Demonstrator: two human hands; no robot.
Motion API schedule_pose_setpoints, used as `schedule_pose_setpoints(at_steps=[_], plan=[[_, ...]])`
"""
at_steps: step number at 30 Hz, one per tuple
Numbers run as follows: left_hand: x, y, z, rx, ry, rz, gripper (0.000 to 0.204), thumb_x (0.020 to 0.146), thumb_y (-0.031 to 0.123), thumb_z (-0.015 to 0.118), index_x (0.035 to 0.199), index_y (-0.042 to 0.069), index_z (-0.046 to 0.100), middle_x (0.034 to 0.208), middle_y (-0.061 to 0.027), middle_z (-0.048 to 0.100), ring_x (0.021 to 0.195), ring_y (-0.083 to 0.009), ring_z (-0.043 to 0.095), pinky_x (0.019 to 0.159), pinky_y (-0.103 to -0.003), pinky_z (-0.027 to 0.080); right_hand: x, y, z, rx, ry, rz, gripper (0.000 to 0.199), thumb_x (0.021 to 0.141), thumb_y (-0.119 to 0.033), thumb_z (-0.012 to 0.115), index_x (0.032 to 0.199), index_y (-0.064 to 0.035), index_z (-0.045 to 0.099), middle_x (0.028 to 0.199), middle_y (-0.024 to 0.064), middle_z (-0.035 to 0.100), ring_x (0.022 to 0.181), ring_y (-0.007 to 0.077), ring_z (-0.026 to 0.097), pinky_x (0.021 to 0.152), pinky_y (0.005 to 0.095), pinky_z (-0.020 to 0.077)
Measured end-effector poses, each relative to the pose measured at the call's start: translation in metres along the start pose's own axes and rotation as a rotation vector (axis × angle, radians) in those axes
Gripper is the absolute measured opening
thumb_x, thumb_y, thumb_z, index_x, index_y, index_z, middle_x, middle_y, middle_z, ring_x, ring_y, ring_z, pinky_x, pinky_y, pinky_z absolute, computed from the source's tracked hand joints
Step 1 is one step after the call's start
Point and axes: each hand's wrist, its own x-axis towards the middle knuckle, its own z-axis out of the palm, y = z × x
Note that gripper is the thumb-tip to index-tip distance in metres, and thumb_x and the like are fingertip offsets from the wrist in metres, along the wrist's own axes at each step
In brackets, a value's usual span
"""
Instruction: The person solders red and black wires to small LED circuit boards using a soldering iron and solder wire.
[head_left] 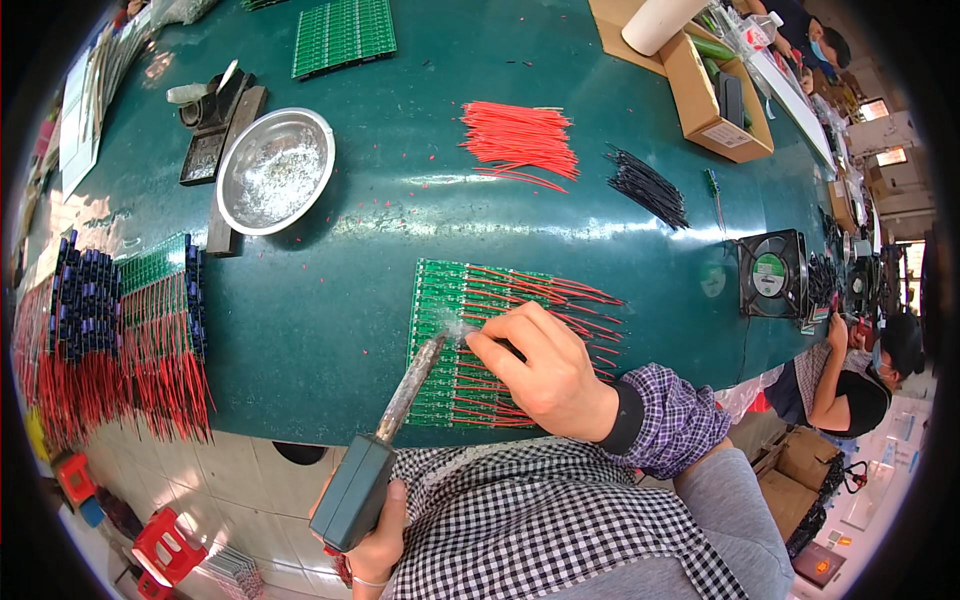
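Note:
My left hand (378, 548) is wrapped around the grey body of a soldering gun (357, 492), low at the table's front edge. Its long metal barrel points up and right, the tip at a green circuit board panel (432, 290). A faint wisp of smoke hangs by the tip. Over the panel, my right hand (540, 370) pinches close beside that tip, on what appears to be a red wire mostly hidden by the fingers. Rows of red wires (590, 292) run from the panel toward the right, partly under my right hand.
Loose red wires (518, 138) and black wires (647, 188) lie beyond the panel. At left are a metal bowl (327, 150), a soldering stand (205, 150) and stacked wired boards (160, 330). A fan (772, 275) and cardboard box (715, 110) stand right; a co-worker (850, 390) sits beyond.

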Motion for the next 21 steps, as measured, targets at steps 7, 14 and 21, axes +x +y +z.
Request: schedule_pose_setpoints(at_steps=[7,14,21], plan=[[-0.0022,0.0015,0.0008,0.002,0.031,-0.008,0.025,0.07,0.01,0.082,0.089,-0.002,0.07,0.077,-0.0097,0.066,0.062,-0.0202,0.062,0.054,-0.032,0.047,0.0013,-0.0029,-0.0006,0.013,0.017,0.027,0.032,0.066,0.0,0.068,0.098,0.0053,0.069,0.089,0.0114,0.061,0.078,0.0246,0.061,0.064,0.0326,0.0526],[-0.0042,0.0005,-0.0015,0.049,0.017,-0.001,0.026,0.069,0.01,0.083,0.089,0.0,0.071,0.078,-0.0091,0.066,0.062,-0.0203,0.062,0.056,-0.031,0.047,-0.0009,-0.0021,0.0024,0.029,0.051,0.017,0.033,0.065,0.002,0.07,0.098,0.005,0.069,0.089,0.011,0.062,0.078,0.0249,0.062,0.064,0.0334,0.0529],[-0.0025,0.0015,0.0005,0.022,0.012,0.006,0.026,0.069,0.007,0.082,0.091,-0.003,0.071,0.079,-0.0111,0.067,0.062,-0.021,0.064,0.055,-0.031,0.048,-0.0022,-0.0033,0.0003,0.021,0.061,0.011,0.032,0.067,0.0,0.069,0.098,0.0042,0.07,0.091,0.0108,0.064,0.08,0.0253,0.063,0.065,0.0345,0.053]])
